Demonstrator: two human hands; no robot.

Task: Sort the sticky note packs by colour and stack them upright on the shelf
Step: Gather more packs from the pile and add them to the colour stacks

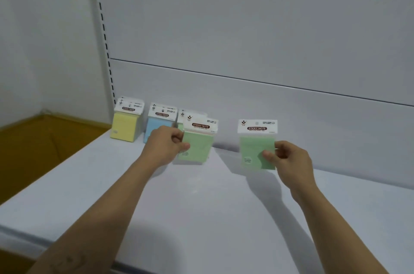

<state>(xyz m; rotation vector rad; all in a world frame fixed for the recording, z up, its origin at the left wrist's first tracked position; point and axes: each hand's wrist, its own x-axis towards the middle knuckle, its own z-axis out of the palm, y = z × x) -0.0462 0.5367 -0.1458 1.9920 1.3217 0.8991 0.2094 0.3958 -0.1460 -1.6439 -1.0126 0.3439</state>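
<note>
Upright rows of sticky note packs stand at the back left of the white shelf (201, 206): a yellow row (125, 126), a blue row (156, 126) and a green row (190, 114) behind my left hand. My left hand (168, 143) pinches a green pack (198, 146) by its left edge, upright, at the front of the green row. My right hand (289, 159) pinches a second green pack (255, 150) by its right edge and holds it upright above the shelf, apart from the rows.
A white back panel (246, 49) rises behind the shelf, with a slotted upright post (105, 34) at the left. Beyond the shelf's left edge lies a brown floor (33, 150). The shelf's front edge (44, 235) runs near my forearms.
</note>
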